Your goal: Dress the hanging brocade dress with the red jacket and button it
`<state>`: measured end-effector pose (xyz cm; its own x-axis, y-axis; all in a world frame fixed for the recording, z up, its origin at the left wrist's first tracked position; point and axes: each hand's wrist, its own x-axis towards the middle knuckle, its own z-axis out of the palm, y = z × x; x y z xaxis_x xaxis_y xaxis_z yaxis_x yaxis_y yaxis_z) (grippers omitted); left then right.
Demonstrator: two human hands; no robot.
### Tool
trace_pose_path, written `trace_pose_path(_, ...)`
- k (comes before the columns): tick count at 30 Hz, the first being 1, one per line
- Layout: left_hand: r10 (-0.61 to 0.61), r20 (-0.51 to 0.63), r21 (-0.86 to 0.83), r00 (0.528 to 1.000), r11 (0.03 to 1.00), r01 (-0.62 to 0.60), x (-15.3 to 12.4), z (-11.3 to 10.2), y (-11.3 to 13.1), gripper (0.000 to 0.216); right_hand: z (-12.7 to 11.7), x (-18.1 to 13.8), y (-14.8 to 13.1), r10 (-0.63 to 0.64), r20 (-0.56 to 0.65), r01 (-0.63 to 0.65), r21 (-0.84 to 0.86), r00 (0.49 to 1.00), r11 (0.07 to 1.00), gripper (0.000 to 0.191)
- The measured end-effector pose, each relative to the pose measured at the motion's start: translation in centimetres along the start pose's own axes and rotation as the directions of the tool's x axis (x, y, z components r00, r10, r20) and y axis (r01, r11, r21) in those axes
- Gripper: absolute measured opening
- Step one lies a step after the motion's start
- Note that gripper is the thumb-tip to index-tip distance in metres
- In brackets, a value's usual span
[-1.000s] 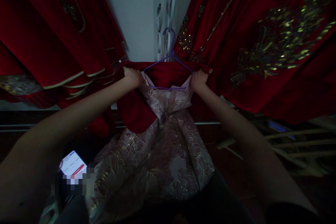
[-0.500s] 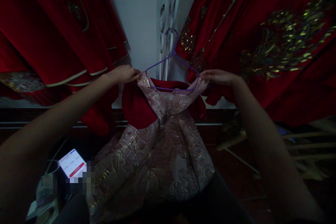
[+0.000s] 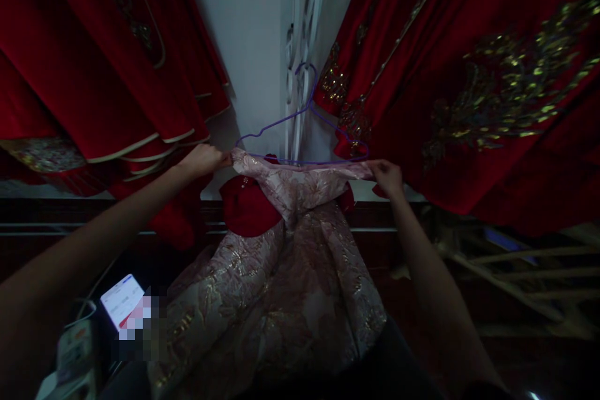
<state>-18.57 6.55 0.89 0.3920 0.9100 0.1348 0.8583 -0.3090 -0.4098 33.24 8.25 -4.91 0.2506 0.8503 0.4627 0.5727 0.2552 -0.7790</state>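
A pale pink dress point(image 3: 304, 190) with gold leaf patterns spreads out in front of me, its skirt over my lap. My left hand point(image 3: 206, 159) pinches its upper left corner. At the opposite top corner, my right hand point(image 3: 385, 176) grips the fabric, pulling the neckline nearly straight. Just above that edge is a purple wire hanger point(image 3: 276, 120), its bottom bar along the neckline and its hook upward near a white strip. Whether the hanger lies inside the dress is hard to tell. Red cloth point(image 3: 248, 206) shows behind the bodice.
Red garments point(image 3: 117, 87) hang at the left, and more red garments with gold sequins point(image 3: 510, 87) at the right. A lit phone point(image 3: 122, 300) rests at lower left near a pale object point(image 3: 75, 350). Wooden slats point(image 3: 539, 256) stand at lower right.
My hands have moved apart and slightly down, stretching the neckline wider. The hanger's shoulders, previously at the dress's corners, now show above the neckline edge.
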Motion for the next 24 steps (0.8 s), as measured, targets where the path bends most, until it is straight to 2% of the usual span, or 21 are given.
trace_pose_path(3,0.227,-0.062,-0.032,0.972,0.973,-0.230,-2.3,1.4,1.7,0.040,0.9,-4.1,1.8,0.034,0.140,-0.035,0.003,0.990,0.999,0.027)
trace_pose_path(5,0.391,-0.156,-0.059,0.907,0.913,-0.403,-2.9,1.2,4.1,0.035,1.6,-6.3,1.7,0.011,0.202,-0.026,0.073,0.979,0.997,0.031)
trace_pose_path(7,0.453,-0.279,-0.065,0.847,0.871,-0.487,-2.3,0.0,7.0,0.032,2.2,-7.6,0.6,-0.029,0.184,0.003,0.136,0.982,0.991,0.032)
trace_pose_path(12,0.310,-0.567,-0.087,0.763,0.899,-0.430,3.3,-4.0,14.1,0.032,2.8,-8.3,-3.0,-0.131,0.074,0.113,0.211,0.989,0.971,0.030)
trace_pose_path(15,0.193,-0.626,-0.197,0.755,0.898,-0.393,6.7,-4.5,17.1,0.031,2.0,-8.3,-4.1,-0.136,0.005,0.131,0.229,0.991,0.965,0.028)
trace_pose_path(17,0.149,-0.611,-0.262,0.778,0.889,-0.376,7.9,-3.6,18.7,0.029,1.4,-8.2,-4.4,-0.128,-0.028,0.131,0.248,0.991,0.960,0.027)
trace_pose_path(19,0.080,-0.573,-0.324,0.816,0.892,-0.315,7.8,-2.4,20.2,0.027,1.0,-8.1,-4.2,-0.124,-0.052,0.134,0.269,0.991,0.954,0.027)
trace_pose_path(21,-0.034,-0.544,-0.395,0.838,0.892,-0.220,6.6,-1.6,21.7,0.026,0.9,-7.9,-3.7,-0.099,-0.103,0.124,0.283,0.990,0.951,0.027)
trace_pose_path(24,-0.144,-0.542,-0.473,0.828,0.867,-0.159,3.2,-2.0,23.2,0.023,1.4,-7.6,-2.1,0.020,-0.291,0.073,0.304,0.957,0.950,0.030)
